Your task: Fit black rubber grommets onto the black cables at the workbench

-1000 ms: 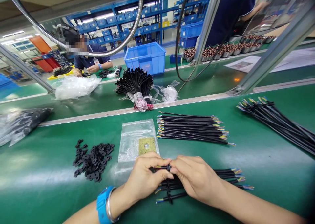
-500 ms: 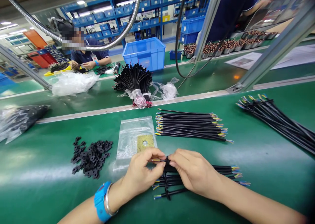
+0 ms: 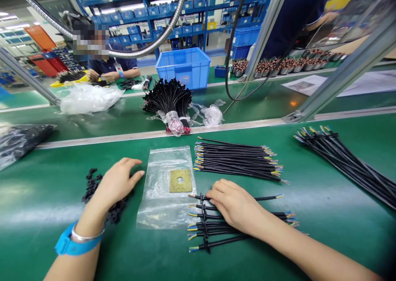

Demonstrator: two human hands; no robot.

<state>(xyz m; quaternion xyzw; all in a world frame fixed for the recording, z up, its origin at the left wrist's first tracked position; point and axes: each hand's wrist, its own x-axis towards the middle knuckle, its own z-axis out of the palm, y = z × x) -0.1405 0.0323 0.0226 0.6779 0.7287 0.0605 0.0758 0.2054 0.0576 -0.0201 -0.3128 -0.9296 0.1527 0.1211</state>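
Observation:
My right hand (image 3: 233, 202) has its fingers closed on a black cable (image 3: 269, 197) with bare coloured wire ends, lying at the top of a small row. A small black clip (image 3: 201, 199) sits around that cable near its left end, just left of my fingertips. Below it lie several more cables (image 3: 225, 241) with such clips on them, partly hidden by my hand. My left hand (image 3: 119, 183) is over the pile of loose black clips (image 3: 115, 215), thumb and fingers apart and nothing seen in them; it hides part of the pile.
Between my hands is a see-through plastic bag (image 3: 151, 209) with a yellowish square plate (image 3: 186, 185) on it. Unclipped cables (image 3: 238, 159) lie behind, and a cable bundle (image 3: 355, 161) at right. Farther back stand a wire bunch (image 3: 168, 97), a blue bin (image 3: 198, 73) and two people.
My left hand has let go of the cable end and moved left to the clip pile. My right hand has lowered the clipped cable onto the table above the others.

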